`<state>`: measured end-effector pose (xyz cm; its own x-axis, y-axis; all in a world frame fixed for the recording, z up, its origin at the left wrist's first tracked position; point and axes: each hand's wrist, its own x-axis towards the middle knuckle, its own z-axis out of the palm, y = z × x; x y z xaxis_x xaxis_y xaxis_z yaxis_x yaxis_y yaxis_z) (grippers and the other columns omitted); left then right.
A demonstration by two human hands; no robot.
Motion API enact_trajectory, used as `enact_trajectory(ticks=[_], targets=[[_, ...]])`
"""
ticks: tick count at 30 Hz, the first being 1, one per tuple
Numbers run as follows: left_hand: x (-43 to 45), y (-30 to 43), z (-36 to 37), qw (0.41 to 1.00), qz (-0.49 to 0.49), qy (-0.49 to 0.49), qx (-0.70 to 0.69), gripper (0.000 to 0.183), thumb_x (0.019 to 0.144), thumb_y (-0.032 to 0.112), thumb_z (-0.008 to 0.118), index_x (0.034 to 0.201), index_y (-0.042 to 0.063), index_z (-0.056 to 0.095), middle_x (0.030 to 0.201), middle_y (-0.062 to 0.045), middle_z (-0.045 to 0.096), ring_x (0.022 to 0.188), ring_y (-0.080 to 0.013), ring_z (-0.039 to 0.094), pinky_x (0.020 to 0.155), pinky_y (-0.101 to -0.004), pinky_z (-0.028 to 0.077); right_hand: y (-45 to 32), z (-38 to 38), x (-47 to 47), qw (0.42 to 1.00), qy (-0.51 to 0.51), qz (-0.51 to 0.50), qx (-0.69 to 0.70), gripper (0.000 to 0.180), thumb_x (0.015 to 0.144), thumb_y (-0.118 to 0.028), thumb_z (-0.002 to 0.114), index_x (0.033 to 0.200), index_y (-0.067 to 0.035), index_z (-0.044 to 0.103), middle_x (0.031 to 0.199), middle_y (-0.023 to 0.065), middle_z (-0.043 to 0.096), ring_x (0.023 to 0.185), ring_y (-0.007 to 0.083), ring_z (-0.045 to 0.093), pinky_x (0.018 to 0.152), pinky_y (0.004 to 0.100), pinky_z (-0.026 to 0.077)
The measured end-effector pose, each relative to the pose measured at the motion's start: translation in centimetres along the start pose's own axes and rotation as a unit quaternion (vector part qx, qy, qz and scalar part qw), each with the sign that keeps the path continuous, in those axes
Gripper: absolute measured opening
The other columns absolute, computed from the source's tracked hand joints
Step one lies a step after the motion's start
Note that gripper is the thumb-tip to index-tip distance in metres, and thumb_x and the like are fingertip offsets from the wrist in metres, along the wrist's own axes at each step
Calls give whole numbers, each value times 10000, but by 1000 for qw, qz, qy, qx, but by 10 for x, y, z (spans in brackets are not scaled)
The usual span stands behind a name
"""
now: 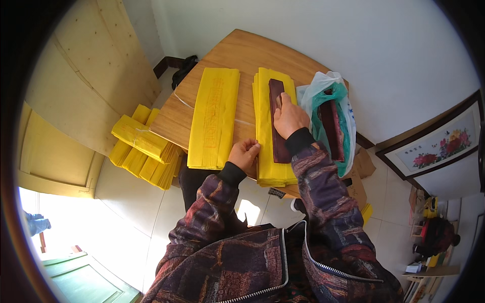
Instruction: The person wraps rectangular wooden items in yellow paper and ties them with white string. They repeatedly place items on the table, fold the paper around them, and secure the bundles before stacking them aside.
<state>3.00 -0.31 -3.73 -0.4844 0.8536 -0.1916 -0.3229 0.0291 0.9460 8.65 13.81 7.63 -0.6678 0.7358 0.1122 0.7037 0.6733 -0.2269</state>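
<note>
My right hand (pixel 291 116) is closed on the small handle of a long dark red wooden stamp block (pixel 279 146), which lies lengthwise on a thick stack of folded yellow paper (pixel 264 113). At the stack's left edge is my left hand (pixel 245 153), thumb and forefinger together; whether they pinch a sheet is unclear. Left of it, another yellow paper bundle (pixel 201 113) bears a red stamped print. To the right of my right hand, a white plastic bag (pixel 353 130) with a green lining holds a dark red tray or pad.
These things rest on a wooden table (pixel 250 49) against a white wall. Tied yellow paper bundles (pixel 142 140) are piled beyond its left edge. A framed flower picture (pixel 451 146) leans at the right; another person (pixel 439 236) is in the far right background.
</note>
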Motion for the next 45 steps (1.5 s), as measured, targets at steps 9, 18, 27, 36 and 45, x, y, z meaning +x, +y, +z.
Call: enact_trajectory(ticks=[9, 18, 27, 36, 45], targets=[[2, -3, 0, 1000, 15, -1, 18, 204, 924, 197, 514, 942, 6, 582, 722, 20, 563, 610, -58, 510, 567, -195, 425, -6, 33, 0, 999, 0, -5, -39, 424, 834, -215, 507, 1230, -85, 431, 884, 176, 640, 810, 358, 614, 683, 472, 476], [10, -2, 4, 999, 10, 16, 31, 250, 904, 208, 529, 893, -32, 597, 628, -21, 561, 499, -93, 513, 475, -232, 422, 3, 46, -2, 1000, 13, 2, -4, 467, 837, -228, 508, 1273, -88, 416, 962, 173, 631, 832, 348, 615, 691, 452, 488], [14, 3, 7, 995, 12, 31, 93, 218, 900, 193, 531, 884, -11, 606, 676, 3, 579, 550, -65, 505, 516, -209, 417, 10, 28, -7, 998, -6, 4, 58, 510, 831, -226, 518, 1299, -78, 377, 1035, 209, 602, 911, 376, 587, 774, 465, 465], [16, 10, 4, 986, 4, 48, 158, 205, 865, 181, 531, 857, -6, 613, 650, -23, 590, 493, -96, 526, 433, -233, 432, 55, 0, 9, 943, 113, 7, 314, 491, 801, -195, 572, 1200, 59, 440, 1006, 252, 600, 952, 402, 566, 824, 426, 452], [13, 18, 9, 988, -28, 53, 143, 192, 861, 175, 535, 849, -1, 612, 655, -40, 598, 487, -113, 546, 423, -248, 444, 55, 6, -4, 957, 94, -19, 273, 473, 801, -211, 573, 1195, 30, 469, 1048, 242, 596, 956, 388, 575, 837, 423, 449]])
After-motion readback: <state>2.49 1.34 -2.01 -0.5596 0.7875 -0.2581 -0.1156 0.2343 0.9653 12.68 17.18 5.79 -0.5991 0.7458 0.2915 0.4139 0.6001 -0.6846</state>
